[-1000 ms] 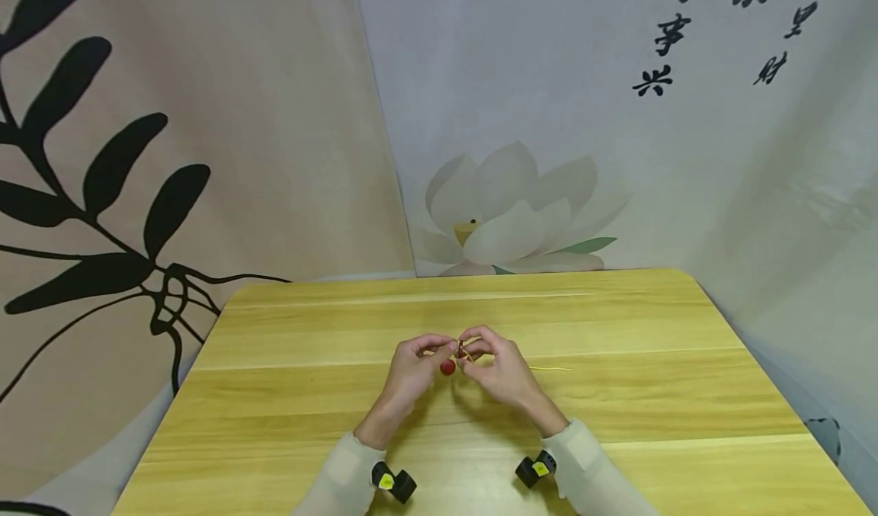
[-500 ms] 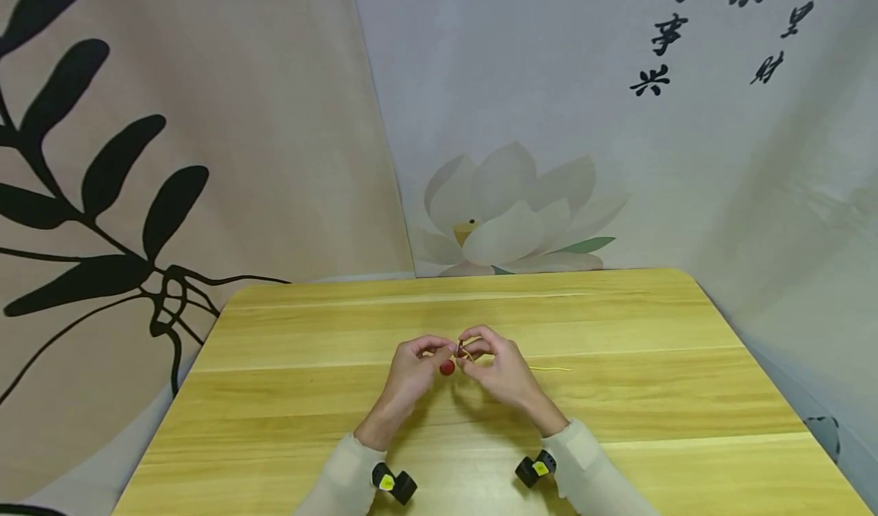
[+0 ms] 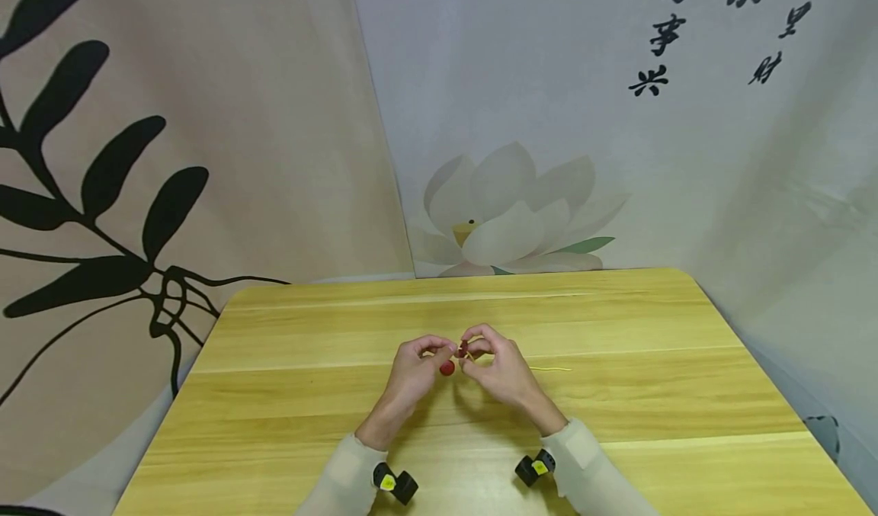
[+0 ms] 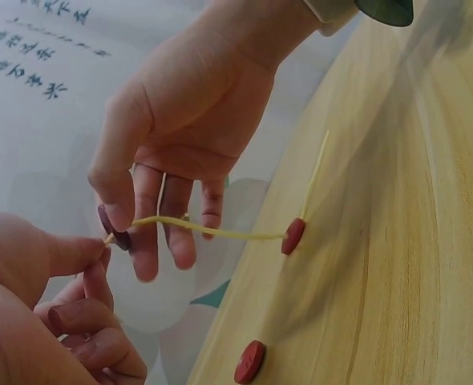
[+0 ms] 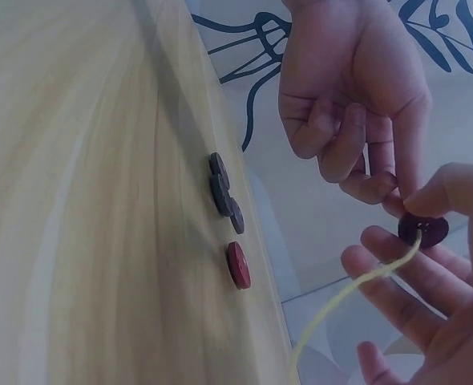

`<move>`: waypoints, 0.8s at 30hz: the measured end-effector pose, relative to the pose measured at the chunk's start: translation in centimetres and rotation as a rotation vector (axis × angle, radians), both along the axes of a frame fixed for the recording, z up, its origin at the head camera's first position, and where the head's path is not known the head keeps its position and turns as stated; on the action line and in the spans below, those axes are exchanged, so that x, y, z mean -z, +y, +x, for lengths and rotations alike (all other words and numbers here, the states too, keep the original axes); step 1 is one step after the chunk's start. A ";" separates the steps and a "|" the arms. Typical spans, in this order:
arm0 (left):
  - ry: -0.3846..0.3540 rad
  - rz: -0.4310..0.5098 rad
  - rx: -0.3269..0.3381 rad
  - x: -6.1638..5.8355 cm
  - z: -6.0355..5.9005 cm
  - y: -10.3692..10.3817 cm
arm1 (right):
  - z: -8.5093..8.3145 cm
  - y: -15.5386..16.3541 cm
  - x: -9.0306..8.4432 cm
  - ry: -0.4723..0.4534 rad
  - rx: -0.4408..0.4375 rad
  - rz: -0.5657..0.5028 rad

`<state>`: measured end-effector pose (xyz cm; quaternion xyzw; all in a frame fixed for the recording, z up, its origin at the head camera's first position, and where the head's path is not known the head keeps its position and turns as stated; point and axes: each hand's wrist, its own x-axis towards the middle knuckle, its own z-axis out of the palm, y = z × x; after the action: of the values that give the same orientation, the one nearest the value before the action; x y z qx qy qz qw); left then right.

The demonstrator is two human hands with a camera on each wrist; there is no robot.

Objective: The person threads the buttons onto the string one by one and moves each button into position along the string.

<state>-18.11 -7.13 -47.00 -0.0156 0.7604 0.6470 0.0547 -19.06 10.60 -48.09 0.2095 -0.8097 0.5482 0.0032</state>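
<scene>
hands mid-table (image 3: 617, 394), edges far | left hand (image 3: 411, 367) pinches thread (image 4: 212, 231); right hand (image 3: 497, 363) pinches button (image 5: 423, 229)

Table (image 3: 617, 394): pale yellow wood-grain top, smooth, slight satin sheen, looks laminated rather than raw. Buttons: dark button (image 5: 423, 229) between the fingers is matt, maroon-brown, plastic or wood, can't tell at this blur; red button (image 4: 293, 236) on the table looks smooth, low gloss, likely plastic. Cord (image 4: 212, 232): thin pale-yellow thread, fibrous, matt. Backdrop (image 3: 240, 120): printed cloth, soft matt, faint creases. Sleeves (image 3: 590, 470): cream knit fabric, matt. Wrist camera mounts (image 3: 394, 484): black hard plastic, dull finish, yellow sticker.
</scene>
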 end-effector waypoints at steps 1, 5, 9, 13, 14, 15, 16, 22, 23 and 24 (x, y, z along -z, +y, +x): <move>0.000 -0.001 0.000 0.0 0.0 0.0 | 0.0 0.0 0.0 -0.001 0.000 0.001; -0.003 -0.004 -0.002 -0.1 0.0 -0.1 | 0.0 0.0 -0.1 -0.005 -0.002 -0.003; -0.001 -0.006 -0.007 -0.1 -0.1 -0.2 | 0.0 -0.1 -0.1 -0.011 -0.005 -0.017; 0.001 -0.001 -0.004 0.0 0.0 -0.2 | 0.0 -0.1 0.0 -0.009 -0.007 -0.022; 0.001 -0.003 -0.003 0.1 0.0 -0.3 | 0.1 -0.1 0.1 -0.004 -0.008 -0.017; 0.000 -0.007 -0.003 0.1 0.0 -0.3 | 0.1 -0.1 0.1 0.000 -0.010 -0.012; -0.001 -0.010 -0.002 0.2 0.0 -0.3 | 0.1 -0.1 0.1 0.003 -0.011 -0.009; -0.015 -0.028 -0.004 -0.9 0.4 -0.2 | 0.2 0.0 -0.1 0.006 -0.002 0.009; -0.001 -0.028 0.000 -1.3 0.7 -0.2 | 0.2 0.0 -0.3 0.003 0.001 0.019; 0.008 -0.029 0.003 -1.8 0.9 -0.2 | 0.4 -0.1 -0.8 0.000 0.005 0.027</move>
<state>-17.19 -7.32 -45.23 -0.0128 0.7699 0.6359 0.0524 -18.61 10.51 -47.33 0.2074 -0.8177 0.5370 0.0019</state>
